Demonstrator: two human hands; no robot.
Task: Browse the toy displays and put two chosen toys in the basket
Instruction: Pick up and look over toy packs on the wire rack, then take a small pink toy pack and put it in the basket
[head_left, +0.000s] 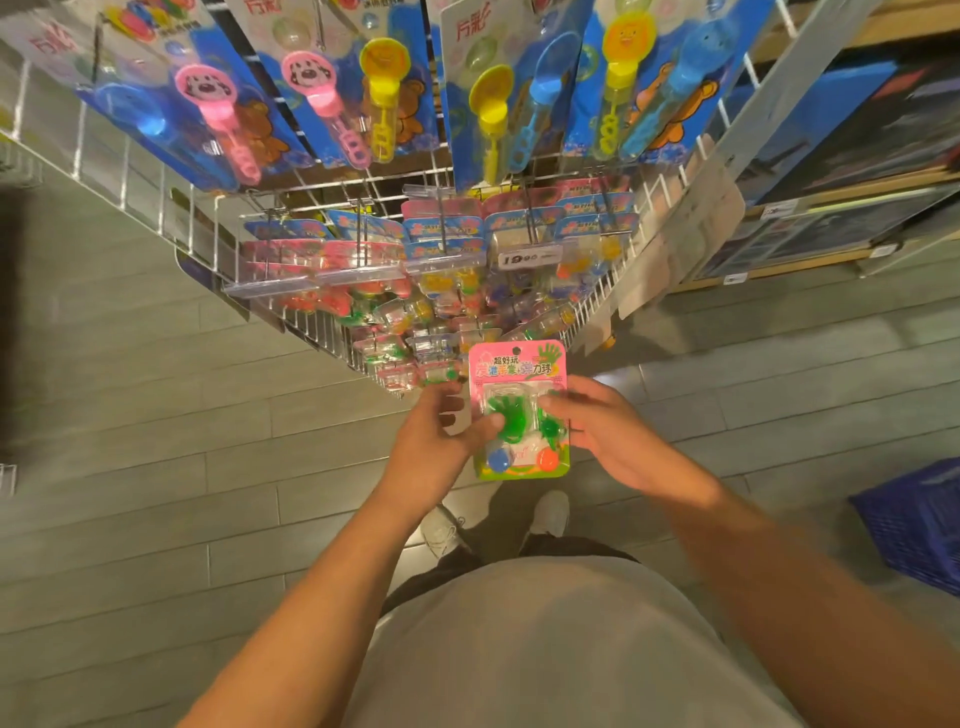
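Observation:
I hold a pink toy card (519, 364) with green sticky hands and a blue and an orange ball in its blister, upright in front of the wire display rack (130, 182). My left hand (441, 441) grips its left edge, thumb across the front. My right hand (608, 431) grips the right edge, fingers on the blister. The blue basket (914, 525) stands on the floor at the far right, partly cut off by the frame edge.
Bubble wand packs (332, 104) hang along the rack's top row. Below them hang rows of similar small toy cards (441, 244) with a price tag (530, 257). Wooden shelves with boxes (857, 156) stand at the right. Grey plank floor lies all around.

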